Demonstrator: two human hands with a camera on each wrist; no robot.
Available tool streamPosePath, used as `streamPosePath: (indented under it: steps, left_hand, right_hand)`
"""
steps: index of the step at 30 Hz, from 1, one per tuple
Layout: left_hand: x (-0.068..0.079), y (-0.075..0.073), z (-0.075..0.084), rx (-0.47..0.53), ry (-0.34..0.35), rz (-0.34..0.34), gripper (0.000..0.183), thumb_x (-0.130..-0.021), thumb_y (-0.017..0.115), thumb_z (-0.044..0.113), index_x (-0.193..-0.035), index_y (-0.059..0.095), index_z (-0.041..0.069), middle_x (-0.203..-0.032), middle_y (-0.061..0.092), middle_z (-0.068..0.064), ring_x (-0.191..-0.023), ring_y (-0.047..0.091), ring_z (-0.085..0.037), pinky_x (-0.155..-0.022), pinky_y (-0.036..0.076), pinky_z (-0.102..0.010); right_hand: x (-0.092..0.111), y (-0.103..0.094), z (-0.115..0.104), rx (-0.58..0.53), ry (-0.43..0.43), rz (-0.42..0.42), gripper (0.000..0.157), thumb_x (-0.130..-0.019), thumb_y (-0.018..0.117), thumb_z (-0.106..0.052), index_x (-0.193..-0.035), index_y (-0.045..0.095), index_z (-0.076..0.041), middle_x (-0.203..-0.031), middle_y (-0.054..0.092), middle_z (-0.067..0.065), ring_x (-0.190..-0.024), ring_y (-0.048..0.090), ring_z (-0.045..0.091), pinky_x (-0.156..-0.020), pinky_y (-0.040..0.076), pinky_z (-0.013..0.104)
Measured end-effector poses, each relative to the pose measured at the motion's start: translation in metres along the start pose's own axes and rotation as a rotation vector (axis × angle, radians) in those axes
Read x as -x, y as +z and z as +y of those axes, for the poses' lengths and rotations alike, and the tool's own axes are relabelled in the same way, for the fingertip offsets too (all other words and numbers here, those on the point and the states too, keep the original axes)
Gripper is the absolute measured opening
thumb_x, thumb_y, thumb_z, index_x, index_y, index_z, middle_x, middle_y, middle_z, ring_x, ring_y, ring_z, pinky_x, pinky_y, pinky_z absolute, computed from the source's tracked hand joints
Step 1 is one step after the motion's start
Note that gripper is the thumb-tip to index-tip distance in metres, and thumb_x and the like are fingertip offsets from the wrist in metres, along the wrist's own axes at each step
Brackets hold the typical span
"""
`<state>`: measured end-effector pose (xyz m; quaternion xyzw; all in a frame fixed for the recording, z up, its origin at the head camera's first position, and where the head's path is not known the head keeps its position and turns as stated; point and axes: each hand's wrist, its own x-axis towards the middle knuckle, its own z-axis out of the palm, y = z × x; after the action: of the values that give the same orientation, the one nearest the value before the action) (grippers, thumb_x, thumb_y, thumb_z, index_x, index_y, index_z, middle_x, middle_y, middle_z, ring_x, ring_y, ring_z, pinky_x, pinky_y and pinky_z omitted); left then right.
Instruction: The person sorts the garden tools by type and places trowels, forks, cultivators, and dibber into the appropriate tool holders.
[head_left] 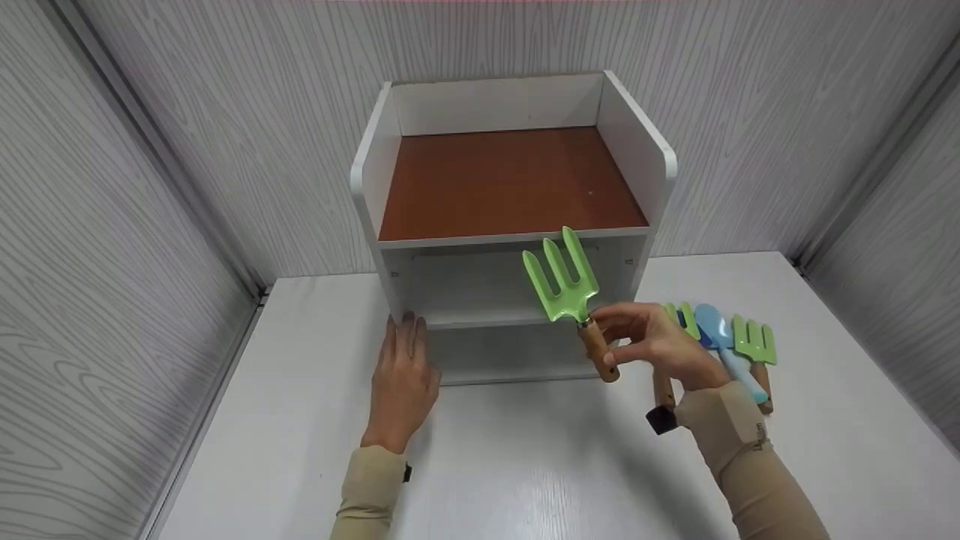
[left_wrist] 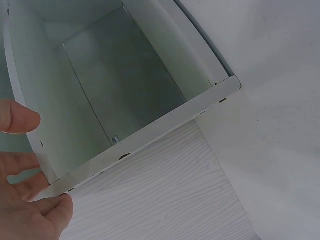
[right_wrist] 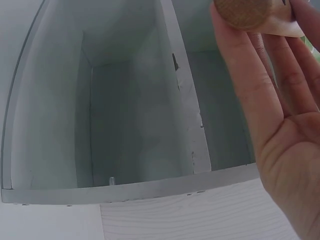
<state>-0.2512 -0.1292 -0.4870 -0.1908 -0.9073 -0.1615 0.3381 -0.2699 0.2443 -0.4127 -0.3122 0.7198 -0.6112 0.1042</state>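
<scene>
My right hand (head_left: 664, 341) grips a green three-tined garden hand fork (head_left: 566, 292) by its wooden handle (head_left: 598, 349). The fork's tines point up and left, in front of a white shelf unit (head_left: 664, 161). In the right wrist view the round butt of the handle (right_wrist: 243, 11) shows at the top, between thumb and fingers. My left hand (head_left: 401, 379) rests its fairly straight fingers on the front edge of the unit's left side panel. From the left wrist, the fingers (left_wrist: 37, 215) are seen touching that edge, with the thumb apart from it.
A brown top board (head_left: 510, 180) covers the unit, above two open compartments. Right of it on the white table (head_left: 517, 472) lie a second green fork (head_left: 755, 341), a light-blue trowel (head_left: 716, 328) and another green-tined tool (head_left: 688, 321), partly hidden by my right hand. Wood-grain walls surround the table.
</scene>
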Motion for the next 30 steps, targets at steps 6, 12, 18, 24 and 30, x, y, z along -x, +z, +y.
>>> streamPosePath:
  steps: [6, 12, 18, 24, 30]
  left_hand:
    - [-0.001, 0.0, 0.0, -0.023, 0.003, -0.005, 0.059, -0.085, 0.067, -0.002, -0.139, 0.048, -0.015, -0.141, 0.047, -0.032, -0.133, 0.041, -0.055, -0.106, 0.043, -0.054]
    - [0.0, 0.001, 0.0, -0.011, -0.008, -0.02, 0.06, -0.086, 0.068, -0.002, -0.141, 0.047, -0.015, -0.143, 0.046, -0.032, -0.135, 0.039, -0.055, -0.108, 0.041, -0.054]
    - [0.001, 0.0, 0.0, -0.015, -0.002, -0.01, 0.059, -0.087, 0.067, -0.001, -0.141, 0.047, -0.015, -0.143, 0.046, -0.032, -0.135, 0.039, -0.055, -0.107, 0.042, -0.054]
    - [0.001, -0.001, -0.001, -0.019, 0.006, -0.005, 0.059, -0.087, 0.067, 0.0, -0.14, 0.047, -0.015, -0.143, 0.046, -0.033, -0.135, 0.039, -0.055, -0.107, 0.042, -0.054]
    - [0.001, -0.001, 0.0, -0.01, 0.003, -0.002, 0.059, -0.087, 0.067, 0.001, -0.14, 0.047, -0.015, -0.143, 0.046, -0.033, -0.135, 0.039, -0.055, -0.107, 0.042, -0.054]
  right_hand:
    - [-0.004, 0.009, -0.006, 0.04, 0.062, 0.043, 0.049, -0.08, 0.078, 0.006, -0.127, 0.066, 0.004, -0.109, 0.072, 0.005, -0.098, 0.069, 0.021, -0.082, 0.058, 0.034]
    - [-0.008, 0.02, -0.012, 0.061, 0.103, 0.054, 0.051, -0.08, 0.078, 0.005, -0.129, 0.063, 0.007, -0.112, 0.07, 0.009, -0.097, 0.068, 0.023, -0.08, 0.059, 0.035]
    - [-0.013, 0.027, -0.02, 0.058, 0.121, 0.059, 0.054, -0.08, 0.078, 0.005, -0.131, 0.061, 0.009, -0.115, 0.068, 0.014, -0.097, 0.067, 0.023, -0.082, 0.057, 0.034]
    - [-0.018, 0.033, -0.026, 0.061, 0.128, 0.07, 0.055, -0.079, 0.078, 0.004, -0.131, 0.062, 0.008, -0.117, 0.068, 0.017, -0.098, 0.067, 0.026, -0.083, 0.057, 0.038]
    - [-0.024, 0.04, -0.033, 0.059, 0.132, 0.073, 0.053, -0.079, 0.077, 0.003, -0.13, 0.063, 0.007, -0.117, 0.067, 0.018, -0.1, 0.066, 0.029, -0.083, 0.057, 0.038]
